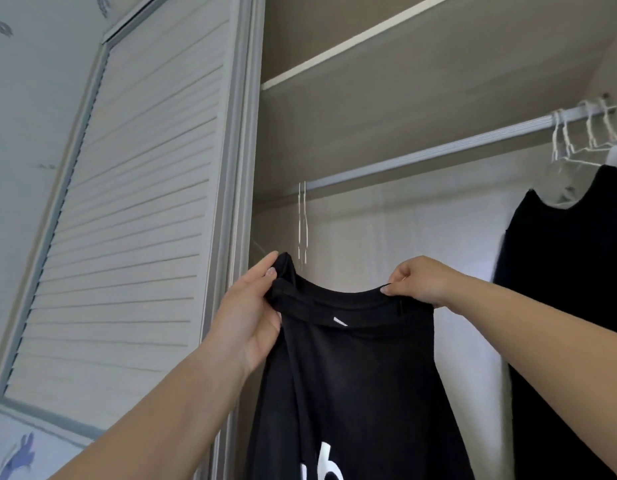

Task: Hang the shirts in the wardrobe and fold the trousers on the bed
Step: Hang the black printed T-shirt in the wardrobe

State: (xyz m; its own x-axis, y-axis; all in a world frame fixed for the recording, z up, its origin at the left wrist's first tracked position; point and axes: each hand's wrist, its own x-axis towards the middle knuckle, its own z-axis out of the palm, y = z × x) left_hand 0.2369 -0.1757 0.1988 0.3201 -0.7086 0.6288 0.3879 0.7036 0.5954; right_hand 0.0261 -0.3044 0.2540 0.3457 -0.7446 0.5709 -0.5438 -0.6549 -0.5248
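Left hand (pixel 255 306) and right hand (pixel 416 280), apart, each pinch the black shirt (pixel 355 368) at its collar, spreading it just below the rail (pixel 438 147); possibly already on the white hanger (pixel 302 223).

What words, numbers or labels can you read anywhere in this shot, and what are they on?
No text reads whole.
Black shirt, held up by the left hand and right hand: large white print at the bottom edge, cut off by the frame, perhaps part of a "b" or "6".
Small white tag inside the collar: too small to read.
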